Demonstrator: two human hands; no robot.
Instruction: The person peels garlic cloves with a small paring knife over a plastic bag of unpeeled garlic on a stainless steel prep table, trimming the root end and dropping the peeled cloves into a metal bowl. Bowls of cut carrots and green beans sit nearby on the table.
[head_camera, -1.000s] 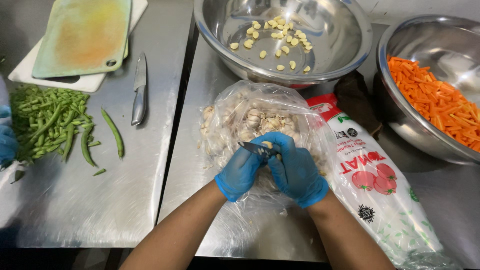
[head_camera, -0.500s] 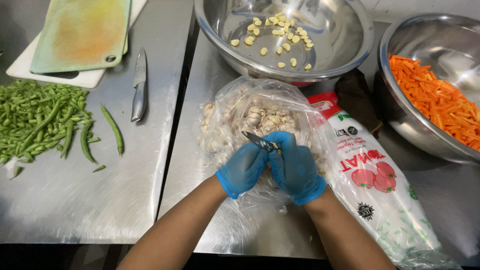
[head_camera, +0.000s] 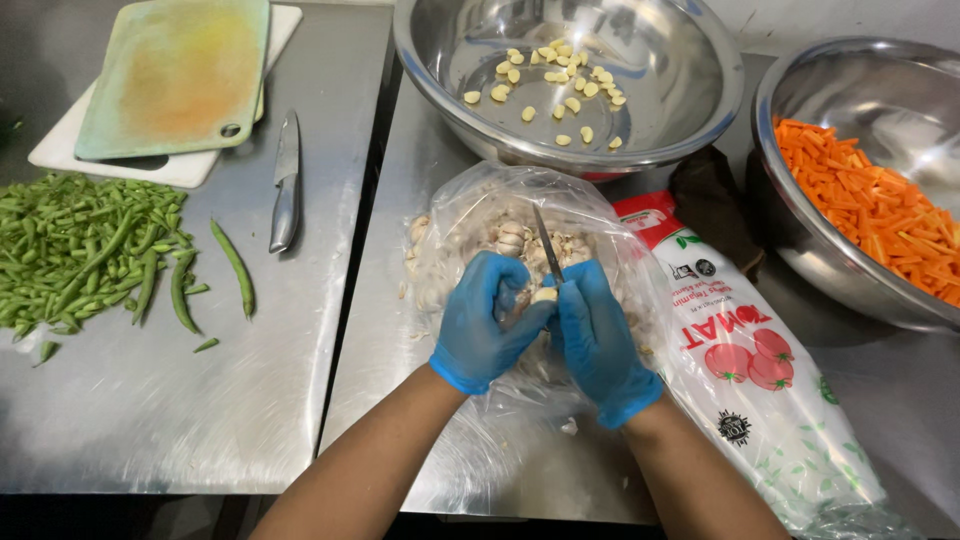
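From the head camera: the left hand (head_camera: 483, 322) pinches a garlic clove (head_camera: 543, 295) at frame centre. The right hand (head_camera: 598, 335), fist closed round a small knife (head_camera: 547, 243), has its blade pointing to 12 o'clock, touching the clove.

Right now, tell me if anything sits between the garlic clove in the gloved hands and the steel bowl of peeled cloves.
Only the open clear bag of unpeeled garlic lies between the clove and the bowl. It sits low; nothing visible blocks the way above it.
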